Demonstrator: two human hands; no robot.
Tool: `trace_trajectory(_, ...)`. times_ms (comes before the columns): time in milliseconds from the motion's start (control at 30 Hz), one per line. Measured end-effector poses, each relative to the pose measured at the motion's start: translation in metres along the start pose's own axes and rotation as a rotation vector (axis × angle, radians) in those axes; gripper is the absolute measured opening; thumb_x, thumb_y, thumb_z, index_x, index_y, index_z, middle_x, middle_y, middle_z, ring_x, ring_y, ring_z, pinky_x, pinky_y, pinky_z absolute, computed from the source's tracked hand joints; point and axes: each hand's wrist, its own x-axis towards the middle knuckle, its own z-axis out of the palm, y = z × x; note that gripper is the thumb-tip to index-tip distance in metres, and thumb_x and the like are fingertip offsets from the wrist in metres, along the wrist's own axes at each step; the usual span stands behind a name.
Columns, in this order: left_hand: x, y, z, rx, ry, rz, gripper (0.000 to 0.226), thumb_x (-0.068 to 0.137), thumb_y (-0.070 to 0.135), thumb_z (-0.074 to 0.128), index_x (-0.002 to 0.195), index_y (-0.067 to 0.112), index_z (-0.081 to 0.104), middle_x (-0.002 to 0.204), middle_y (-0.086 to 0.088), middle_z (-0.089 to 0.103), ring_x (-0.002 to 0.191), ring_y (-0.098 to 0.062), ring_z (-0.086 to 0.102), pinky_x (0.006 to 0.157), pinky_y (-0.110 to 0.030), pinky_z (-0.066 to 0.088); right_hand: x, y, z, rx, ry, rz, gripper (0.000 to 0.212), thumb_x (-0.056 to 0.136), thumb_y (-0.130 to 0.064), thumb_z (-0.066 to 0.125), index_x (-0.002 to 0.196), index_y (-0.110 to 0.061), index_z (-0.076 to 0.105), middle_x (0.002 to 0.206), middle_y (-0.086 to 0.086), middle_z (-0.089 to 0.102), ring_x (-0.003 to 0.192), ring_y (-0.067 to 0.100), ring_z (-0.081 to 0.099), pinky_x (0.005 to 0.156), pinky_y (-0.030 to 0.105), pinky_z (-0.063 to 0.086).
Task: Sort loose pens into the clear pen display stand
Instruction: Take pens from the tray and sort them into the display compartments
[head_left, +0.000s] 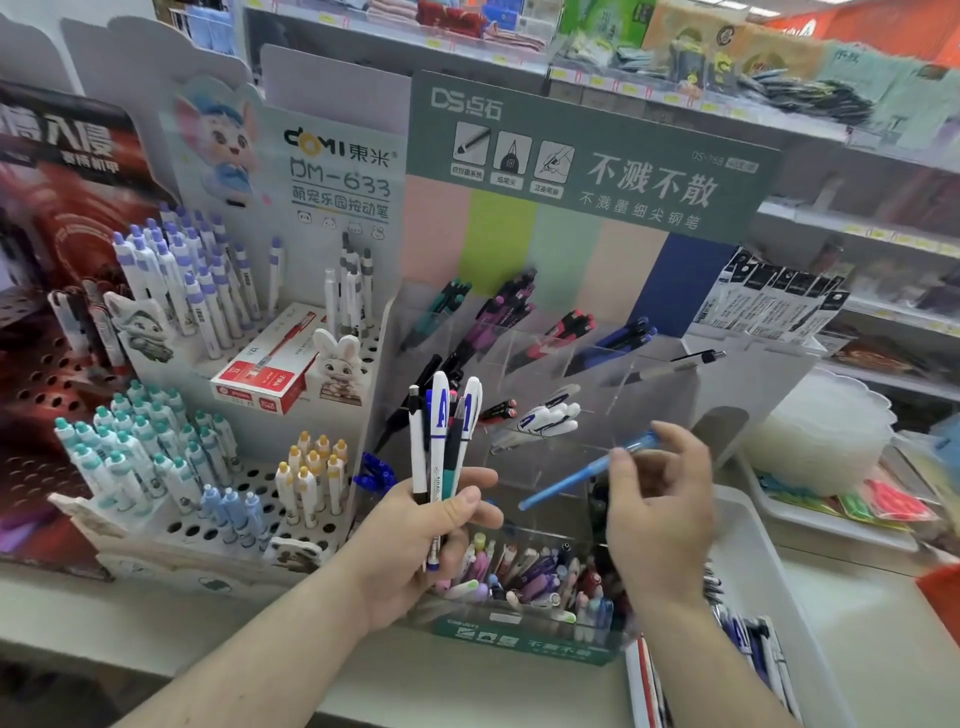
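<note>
Stationery shop shelving behind, stocked and blurred, with a pale counter (857, 623) below. Centred on that counter, the clear pen display stand (545, 374) under a green header card (587, 150), tiers of tilted compartments partly filled: teal, purple, red and blue pens along the top row, a white-and-blue cluster (545, 418) in the middle, mixed capped pens (524, 577) in the front trough. Left of the stand, a white peg-hole display (208, 364) of purple, teal and yellow-capped pens, a red-and-white box (265, 371) lying on it. Right of the stand, a white tray (748, 561) holding more loose pens. In front of the stand's lower left, left hand (415, 540) closed round an upright bundle of pens (441, 441), tips toward the top. In front of the stand's lower right, right hand (665, 499) pinching a light blue pen (582, 475) near its upper end between thumb and fingertips, remaining fingers loose. Long axis slanted, lower end down-left toward the bundle, upper end up-right at the fingers. Probably mid-placement: empty middle compartments directly beyond the pen, nearer the right hand than the left, so likely a short forward reach with the lower end leading.
</note>
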Motion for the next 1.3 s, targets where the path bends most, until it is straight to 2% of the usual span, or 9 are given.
trace_trajectory(200,-0.002,-0.002,-0.003,0.038,0.01,-0.009,0.02,0.095,0.007,0.056,0.111,0.007,0.068,0.078,-0.012,0.066,0.046,-0.014,0.039,0.038,-0.019,0.036,-0.017,0.036,0.025,-0.303,-0.265,-0.46,0.032,0.087,-0.004,0.071,0.117,-0.013,0.066,0.091,0.001,0.068,0.081,0.015,0.059,0.075,0.031,0.051)
trace_trajectory(433,-0.005,-0.004,-0.006,0.022,0.022,0.0,0.019,0.095,0.007,0.056,0.11,0.007,0.068,0.077,-0.012,0.065,0.047,-0.014,0.039,0.039,-0.02,0.036,-0.031,0.043,0.039,-0.336,-0.405,-0.535,0.016,0.086,-0.008,0.065,0.099,-0.009,0.076,0.085,-0.002,0.064,0.076,0.012,0.059,0.069,0.025,0.051)
trace_trajectory(567,-0.008,-0.004,-0.008,0.027,0.01,-0.017,0.02,0.094,0.007,0.057,0.111,0.007,0.068,0.076,-0.01,0.065,0.049,-0.014,0.039,0.041,-0.019,0.036,-0.03,0.027,0.037,-0.23,-0.422,-0.42,0.023,0.086,-0.008,0.061,0.102,-0.011,0.077,0.087,-0.006,0.064,0.079,0.006,0.059,0.072,0.02,0.052)
trace_trajectory(700,-0.01,-0.004,-0.008,0.063,-0.012,-0.048,0.021,0.094,0.005,0.059,0.11,0.01,0.07,0.074,-0.008,0.063,0.05,-0.016,0.038,0.043,-0.021,0.036,-0.025,-0.016,0.032,0.033,-0.399,-0.077,0.033,0.087,0.0,0.065,0.104,-0.028,0.071,0.086,-0.012,0.067,0.083,0.006,0.063,0.075,0.015,0.049)
trace_trajectory(833,-0.011,-0.005,-0.006,0.206,-0.016,-0.057,0.013,0.092,0.005,0.063,0.104,0.009,0.068,0.067,-0.002,0.058,0.054,-0.016,0.041,0.046,-0.023,0.034,-0.016,-0.052,0.029,0.161,-0.521,0.12,0.038,0.088,-0.023,0.071,0.116,-0.047,0.057,0.09,-0.011,0.065,0.076,0.009,0.062,0.072,0.021,0.054)
trace_trajectory(900,-0.011,-0.005,-0.003,0.268,0.006,-0.066,0.008,0.092,0.006,0.064,0.1,0.007,0.064,0.067,-0.003,0.059,0.053,-0.016,0.042,0.048,-0.024,0.035,-0.013,-0.061,0.03,0.104,-0.61,0.158,0.041,0.089,-0.039,0.069,0.122,-0.053,0.05,0.094,-0.013,0.063,0.078,0.005,0.062,0.072,0.019,0.054)
trace_trajectory(1033,-0.009,-0.005,0.001,0.334,0.032,-0.066,0.006,0.091,0.005,0.066,0.095,0.006,0.062,0.062,-0.001,0.059,0.045,-0.012,0.042,0.045,-0.023,0.039,-0.014,-0.064,0.036,-0.096,-0.562,0.045,0.035,0.085,-0.046,0.071,0.116,-0.039,0.057,0.089,-0.016,0.064,0.083,0.001,0.061,0.074,0.02,0.053)
trace_trajectory(1233,-0.014,-0.005,0.001,0.285,-0.022,-0.104,0.03,0.084,0.006,0.075,0.11,0.004,0.061,0.079,-0.013,0.065,0.056,-0.014,0.063,0.046,-0.017,0.044,-0.01,-0.062,0.033,0.013,-0.587,0.089,0.014,0.092,-0.022,0.066,0.097,-0.034,0.059,0.075,-0.007,0.058,0.056,0.005,0.05,0.054,0.021,0.048)
trace_trajectory(1300,-0.014,-0.006,-0.003,0.239,-0.085,-0.125,0.03,0.081,0.01,0.079,0.105,0.006,0.06,0.071,-0.006,0.06,0.05,-0.011,0.051,0.044,-0.02,0.039,-0.006,-0.06,0.031,0.041,-0.591,0.111,0.012,0.094,-0.021,0.065,0.092,-0.033,0.063,0.072,-0.009,0.059,0.056,0.007,0.049,0.054,0.023,0.048)
